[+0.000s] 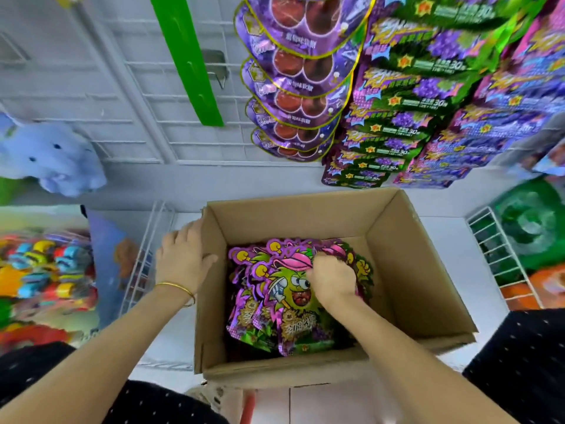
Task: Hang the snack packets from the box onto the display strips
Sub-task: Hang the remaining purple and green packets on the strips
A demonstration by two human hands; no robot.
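An open cardboard box (406, 270) stands on the floor in front of me. Several purple and green snack packets (275, 313) with a cartoon face lie stacked inside it. My right hand (331, 278) is down in the box, its fingers curled on the top edge of the uppermost packet. My left hand (183, 255) rests on the box's left wall, thumb hooked over the rim. A bare green display strip (189, 59) hangs on the white wire grid above. To its right, strips are filled with purple packets (299, 96) and green-purple packets (397, 117).
A blue plush toy (52, 154) hangs at the left. A white wire basket (143, 270) with colourful goods stands left of the box. Another wire rack (501, 258) with green and orange items stands at the right. The floor is white tile.
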